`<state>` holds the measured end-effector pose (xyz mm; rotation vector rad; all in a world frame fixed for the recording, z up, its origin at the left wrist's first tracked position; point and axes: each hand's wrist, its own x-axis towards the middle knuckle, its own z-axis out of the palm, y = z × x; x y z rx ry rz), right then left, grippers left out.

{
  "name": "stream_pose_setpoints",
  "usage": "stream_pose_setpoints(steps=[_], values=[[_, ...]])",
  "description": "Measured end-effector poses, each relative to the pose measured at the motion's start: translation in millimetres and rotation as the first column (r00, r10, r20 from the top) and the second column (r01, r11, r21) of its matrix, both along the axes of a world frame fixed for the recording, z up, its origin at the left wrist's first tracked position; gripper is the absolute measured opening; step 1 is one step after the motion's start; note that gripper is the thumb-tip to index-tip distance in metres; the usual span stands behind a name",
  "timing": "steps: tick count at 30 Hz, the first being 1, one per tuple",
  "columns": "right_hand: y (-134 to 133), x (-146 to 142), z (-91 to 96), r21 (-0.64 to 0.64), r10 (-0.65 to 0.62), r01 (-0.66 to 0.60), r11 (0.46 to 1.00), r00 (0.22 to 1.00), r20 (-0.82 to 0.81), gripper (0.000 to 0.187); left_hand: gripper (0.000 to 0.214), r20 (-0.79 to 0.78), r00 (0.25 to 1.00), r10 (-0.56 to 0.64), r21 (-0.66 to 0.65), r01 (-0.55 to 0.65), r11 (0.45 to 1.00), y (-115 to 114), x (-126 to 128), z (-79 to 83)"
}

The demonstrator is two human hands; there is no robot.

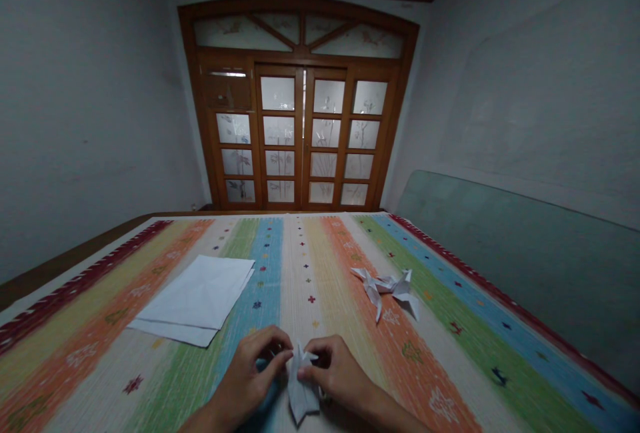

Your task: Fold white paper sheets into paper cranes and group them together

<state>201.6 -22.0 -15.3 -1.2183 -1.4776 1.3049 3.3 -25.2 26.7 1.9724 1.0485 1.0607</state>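
along the left of the striped woven cover (310, 266), a stack of white paper sheets (193, 299) lies with faint crease lines showing, well apart from the hands. at the bottom centre of the frame, the left hand (245, 376) and the right hand (340, 369) are both curled inward, pinching a narrow folded white paper piece (303, 386) between them. its pointed end aims toward the lower edge of the frame, and fingers partly hide its upper flaps. thin paper like this could crumple if the grip tightens too hard, or a fold could spring open if either hand lets go too soon. further right, two paper cranes (385, 289) sit close together on the cover, light enough that a stray arm could knock them over.
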Motion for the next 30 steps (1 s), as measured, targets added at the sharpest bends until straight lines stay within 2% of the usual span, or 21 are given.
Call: stream_pose_setpoints(steps=[7, 15, 25, 30], values=[[-2.1, -3.4, 4.6, -0.024, -0.019, 0.019, 1.000, 1.000, 0.008, 0.013, 0.017, 0.002, 1.000, -0.016, 0.021, 0.016, 1.000, -1.1, 0.9, 0.3], [-2.9, -3.8, -2.0, -0.022, -0.011, 0.011, 1.000, 1.000, -0.017, 0.019, 0.020, -0.005, 1.000, -0.019, 0.003, 0.019, 1.000, -5.5, 2.1, 4.8], [-6.2, -8.1, 7.3, 0.030, 0.013, -0.012, 0.999, 0.999, -0.033, 0.017, 0.022, 0.038, 0.994, 0.100, -0.094, -0.096, 0.991, -3.2, 3.3, 8.9], [-5.2, -7.2, 0.0, 0.037, -0.028, 0.029, 0.999, 0.999, -0.036, 0.022, 0.019, 0.061, 0.993, 0.101, -0.122, -0.093, 0.988, -2.4, 4.4, 5.8]])
